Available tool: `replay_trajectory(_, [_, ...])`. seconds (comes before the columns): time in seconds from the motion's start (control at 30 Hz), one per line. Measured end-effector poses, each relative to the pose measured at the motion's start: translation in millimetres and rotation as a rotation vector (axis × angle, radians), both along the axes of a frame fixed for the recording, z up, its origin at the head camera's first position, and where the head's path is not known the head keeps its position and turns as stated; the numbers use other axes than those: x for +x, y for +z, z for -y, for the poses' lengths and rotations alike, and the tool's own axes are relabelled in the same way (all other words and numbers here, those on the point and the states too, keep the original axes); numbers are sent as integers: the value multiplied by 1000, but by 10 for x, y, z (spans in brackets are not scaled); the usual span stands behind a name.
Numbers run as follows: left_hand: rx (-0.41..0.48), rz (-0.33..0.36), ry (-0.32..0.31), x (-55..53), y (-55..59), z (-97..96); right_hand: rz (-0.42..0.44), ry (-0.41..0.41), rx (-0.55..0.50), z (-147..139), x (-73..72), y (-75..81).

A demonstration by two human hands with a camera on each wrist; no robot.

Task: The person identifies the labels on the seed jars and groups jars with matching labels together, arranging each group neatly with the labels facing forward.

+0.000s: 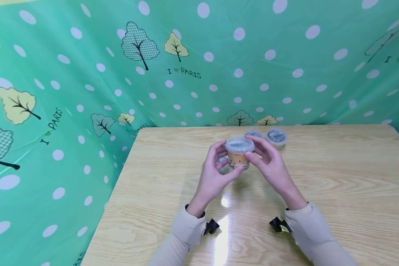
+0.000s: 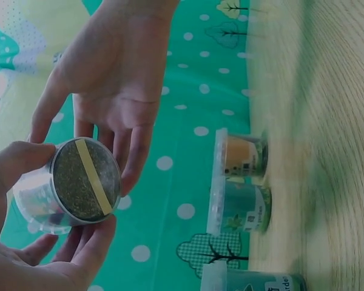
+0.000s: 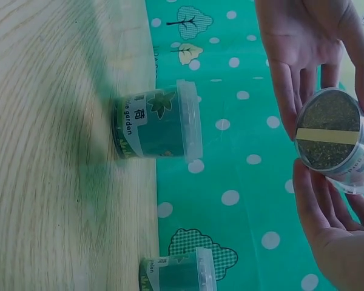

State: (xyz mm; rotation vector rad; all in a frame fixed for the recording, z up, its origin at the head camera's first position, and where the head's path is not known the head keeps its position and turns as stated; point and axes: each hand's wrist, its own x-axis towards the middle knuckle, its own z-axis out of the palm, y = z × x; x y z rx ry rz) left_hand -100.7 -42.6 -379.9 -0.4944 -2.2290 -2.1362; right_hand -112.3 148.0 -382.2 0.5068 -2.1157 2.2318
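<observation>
A lidded clear plastic cup point(image 1: 238, 154) with an orange label is held above the table between both hands. My left hand point(image 1: 216, 176) grips its left side, thumb low at the front. My right hand point(image 1: 272, 167) holds the right side near the lid, thumb in front and fingers at the rim. Seen in the left wrist view, the cup's base point(image 2: 73, 182) shows dark, grainy, soil-like contents and a pale yellow strip across it. The right wrist view shows that same base point(image 3: 324, 115) tilted toward the camera.
Similar lidded cups stand on the wooden table point(image 1: 336, 177): a back-right cup point(image 1: 276, 136), another cup point(image 1: 253, 133) beside it, and one partly hidden behind my left hand. In the left wrist view are an orange-label cup point(image 2: 239, 156) and a green-label cup point(image 2: 246, 206). A green patterned cloth point(image 1: 199, 74) hangs behind.
</observation>
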Motion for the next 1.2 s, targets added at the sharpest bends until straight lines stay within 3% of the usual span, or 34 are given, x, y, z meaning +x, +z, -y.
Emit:
replay_trajectory(0.33, [21, 5, 2, 7, 25, 9, 17, -11, 46, -34, 15, 30])
replay_trajectory(0.63, [12, 3, -35, 2, 23, 10, -19, -6, -8, -26, 8, 23])
replay_trajectory(0.83, [10, -6, -11, 14, 34, -5, -9, -11, -38, -12, -2, 28])
replay_trajectory(0.97, [15, 2, 3, 7, 26, -2, 3, 4, -4, -27, -3, 34])
replay_trajectory(1.2, [33, 9, -27, -12, 4, 18, -1, 45, 32, -63, -7, 40])
